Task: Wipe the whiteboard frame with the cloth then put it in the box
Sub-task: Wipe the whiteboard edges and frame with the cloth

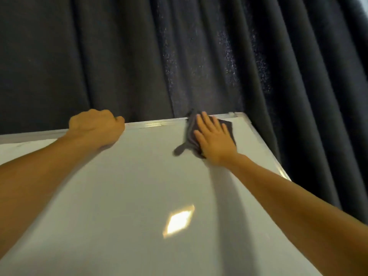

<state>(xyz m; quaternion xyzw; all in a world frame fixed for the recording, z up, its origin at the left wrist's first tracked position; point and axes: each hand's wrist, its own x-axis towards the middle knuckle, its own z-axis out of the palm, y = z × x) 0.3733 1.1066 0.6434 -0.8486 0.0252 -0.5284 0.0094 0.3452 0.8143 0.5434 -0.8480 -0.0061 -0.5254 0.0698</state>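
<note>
A large whiteboard fills the lower half of the head view, edged by a silver metal frame along its top and right side. My left hand is curled over the top frame edge, gripping it. My right hand lies flat, fingers spread, pressing a dark grey cloth against the board near the top right corner. The cloth's upper end reaches the top frame. A loose tail of cloth hangs down to the left of my palm. No box is in view.
A dark pleated curtain hangs right behind the board and down its right side. A bright patch of reflected light sits low on the board surface.
</note>
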